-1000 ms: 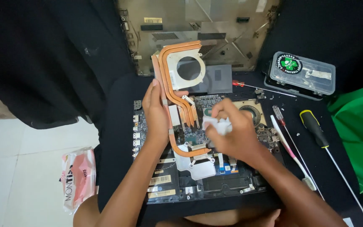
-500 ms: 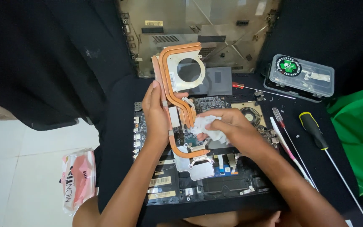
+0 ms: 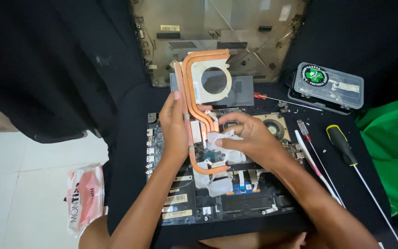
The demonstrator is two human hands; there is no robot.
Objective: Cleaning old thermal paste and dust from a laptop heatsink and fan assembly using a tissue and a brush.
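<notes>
Presently left hand (image 3: 175,133) grips copper heat pipe assembly (image 3: 199,92), tilting it up off laptop motherboard (image 3: 217,184); right hand (image 3: 249,140) pinches white tissue (image 3: 224,146) against chip area.

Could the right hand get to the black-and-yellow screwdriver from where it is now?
Probably yes. The screwdriver lies in the open on the black cloth, to the right of the right hand, with nothing on top. But that hand's fingers press a white tissue on the board, so it isn't free.
</notes>
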